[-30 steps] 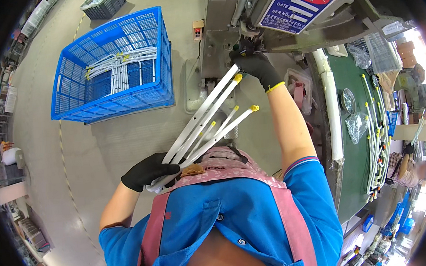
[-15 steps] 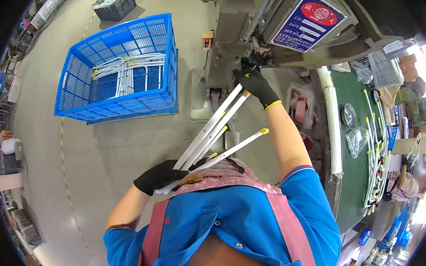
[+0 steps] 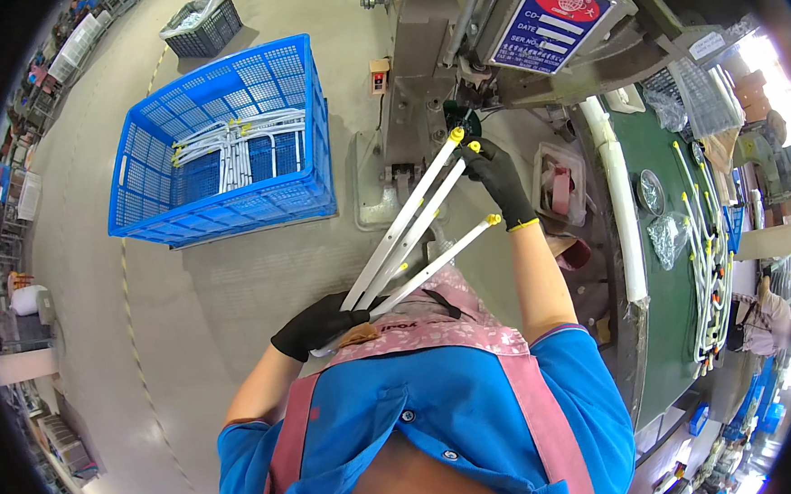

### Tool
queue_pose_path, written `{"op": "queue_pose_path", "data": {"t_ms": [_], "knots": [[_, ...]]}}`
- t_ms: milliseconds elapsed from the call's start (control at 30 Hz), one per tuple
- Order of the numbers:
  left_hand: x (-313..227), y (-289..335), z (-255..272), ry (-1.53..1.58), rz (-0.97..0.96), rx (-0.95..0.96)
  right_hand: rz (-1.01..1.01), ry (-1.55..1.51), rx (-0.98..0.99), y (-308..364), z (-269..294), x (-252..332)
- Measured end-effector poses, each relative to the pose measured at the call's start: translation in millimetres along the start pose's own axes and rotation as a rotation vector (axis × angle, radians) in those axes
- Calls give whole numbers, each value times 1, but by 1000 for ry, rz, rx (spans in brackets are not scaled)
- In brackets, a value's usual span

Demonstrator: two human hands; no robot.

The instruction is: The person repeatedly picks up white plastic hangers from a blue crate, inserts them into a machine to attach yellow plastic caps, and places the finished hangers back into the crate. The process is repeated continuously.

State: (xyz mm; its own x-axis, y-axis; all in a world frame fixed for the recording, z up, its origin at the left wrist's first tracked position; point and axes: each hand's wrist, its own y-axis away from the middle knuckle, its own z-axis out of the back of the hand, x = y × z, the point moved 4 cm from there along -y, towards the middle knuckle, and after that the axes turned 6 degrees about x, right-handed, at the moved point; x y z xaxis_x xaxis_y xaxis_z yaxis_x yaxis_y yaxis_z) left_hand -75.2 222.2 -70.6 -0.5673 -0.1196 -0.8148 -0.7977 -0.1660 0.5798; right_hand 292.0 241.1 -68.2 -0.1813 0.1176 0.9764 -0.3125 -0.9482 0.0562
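Several white tubes with yellow end caps slant up across my front. My left hand (image 3: pixel 319 327), in a black glove, is closed around their lower ends at my waist. My right hand (image 3: pixel 500 182), gloved in black with a yellow cuff, is closed on the capped upper end of one white tube (image 3: pixel 425 216). A second white tube (image 3: pixel 402 212) runs beside it, its cap close to the machine's working head. A shorter-looking tube (image 3: pixel 442 264) angles apart toward my right forearm. My glove hides part of the right fingertips.
A grey machine (image 3: pixel 418 92) with a blue-and-red plate stands ahead. At the left front, a blue crate (image 3: pixel 231 216) holds bent white tubes. A dark crate (image 3: pixel 206 37) sits beyond it. On the right, a green bench (image 3: pixel 659 330) carries more tubes; a person (image 3: pixel 767 324) is past it.
My right hand has drawn back slightly from the machine's head. The capped tube ends now show apart above it, and my left hand has shifted a little right.
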Motion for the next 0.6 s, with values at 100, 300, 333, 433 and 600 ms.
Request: {"op": "queue_pose_path", "data": {"t_ms": [100,300,333,433,600], "knots": [[0,0,-3,93,-89,-24,29,-17,-71,0,0,0],[7,-3,-5,132,-63,-30,36,-66,-95,-4,-2,-2],[7,-3,-5,116,-52,-37,17,-37,-109,-5,-2,-2],[2,-1,-6,149,-99,-82,7,-70,-98,-7,-5,-1],[-5,4,-6,187,4,-65,-45,-148,-92,-4,-6,2]]}}
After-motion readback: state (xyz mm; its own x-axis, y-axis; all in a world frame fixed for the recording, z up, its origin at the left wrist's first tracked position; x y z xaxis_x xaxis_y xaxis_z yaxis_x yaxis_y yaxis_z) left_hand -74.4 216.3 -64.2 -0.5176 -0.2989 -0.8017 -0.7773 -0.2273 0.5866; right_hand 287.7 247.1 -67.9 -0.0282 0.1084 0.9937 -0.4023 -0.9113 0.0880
